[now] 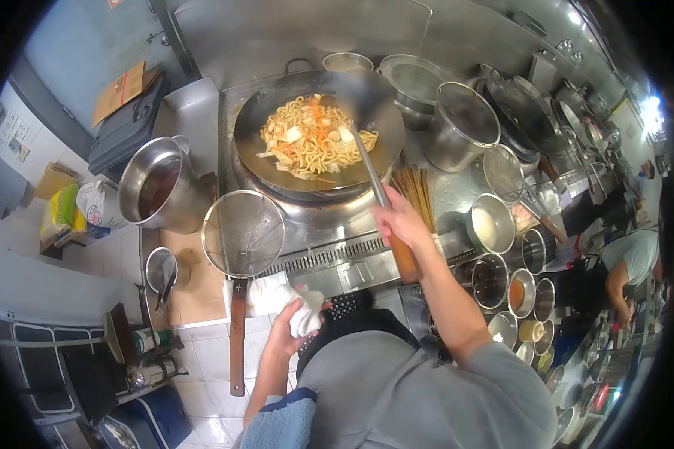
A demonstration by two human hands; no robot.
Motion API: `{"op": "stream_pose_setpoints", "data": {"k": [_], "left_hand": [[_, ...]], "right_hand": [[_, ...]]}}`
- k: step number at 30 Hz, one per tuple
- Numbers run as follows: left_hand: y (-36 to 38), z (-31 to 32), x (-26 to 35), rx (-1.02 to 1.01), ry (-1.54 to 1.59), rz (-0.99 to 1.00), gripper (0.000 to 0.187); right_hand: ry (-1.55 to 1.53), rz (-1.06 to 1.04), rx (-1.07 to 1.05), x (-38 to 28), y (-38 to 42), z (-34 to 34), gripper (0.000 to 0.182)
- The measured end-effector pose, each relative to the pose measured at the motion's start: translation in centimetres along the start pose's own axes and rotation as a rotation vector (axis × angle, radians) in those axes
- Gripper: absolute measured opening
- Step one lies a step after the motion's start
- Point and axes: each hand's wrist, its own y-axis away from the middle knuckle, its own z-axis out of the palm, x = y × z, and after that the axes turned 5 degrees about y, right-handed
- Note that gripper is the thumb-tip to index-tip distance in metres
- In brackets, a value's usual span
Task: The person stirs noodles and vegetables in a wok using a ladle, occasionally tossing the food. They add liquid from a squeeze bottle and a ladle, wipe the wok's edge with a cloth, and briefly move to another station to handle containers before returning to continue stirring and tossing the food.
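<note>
Stainless-steel wall backs a crowded kitchen range. Noodles, with orange shreds and pale chunks, lie heaped in the wok, which sits over the burner. Right hand has its fingers wrapped around a long-handled utensil; working end blurred over the wok, ladle or spatula not determinable. Left hand grips a bunched white cloth near the waist. Risks, as judged: a hard sweep of the utensil could throw noodles over the wok rim; the wire strainer has its handle overhanging the table edge near the left forearm, so a careless swing could knock it down. Containers: steel pot, dark reddish-brown liquid; steel bowl, pale contents, unidentified; smaller steel container, orange liquid.
</note>
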Motion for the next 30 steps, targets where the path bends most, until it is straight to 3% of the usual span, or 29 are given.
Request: {"op": "stream_pose_setpoints", "data": {"k": [4, 11, 17, 22, 25, 27, 29, 30], "left_hand": [[0.0, -1.2, 0.1, -0.012, 0.128, 0.07, 0.054], [-1.2, 1.5, 0.1, -0.036, 0.099, 0.135, 0.055], [-3.1, 3.7, -1.1, -0.043, 0.087, 0.087, 0.057], [-3.7, 4.7, -1.7, 0.014, 0.011, 0.078, 0.055], [-3.5, 4.4, -1.7, 0.062, -0.004, 0.057, 0.05], [-3.1, 4.0, -1.4, 0.096, -0.008, 0.064, 0.047], [-2.8, 3.9, -0.9, 0.137, -0.024, 0.097, 0.045], [-2.7, 3.7, -0.6, 0.176, -0.006, 0.087, 0.044]], "right_hand": [[0.016, -0.014, 0.072, -1.9, 3.3, -2.0, 0.068], [0.072, -0.115, 0.126, -2.7, -5.9, -5.8, 0.064], [0.178, -0.096, -0.159, -3.8, -10.6, -4.1, 0.061], [0.723, -0.058, -0.334, -6.2, -8.5, -4.0, 0.074], [1.229, -0.366, -0.353, -4.7, -6.6, -8.2, 0.078], [1.433, -0.231, -0.344, -7.0, -3.4, -10.2, 0.078], [1.635, -0.378, -0.235, -7.1, -1.3, -12.5, 0.076], [1.655, -0.356, -0.187, -7.7, 0.0, -12.4, 0.075]]}}
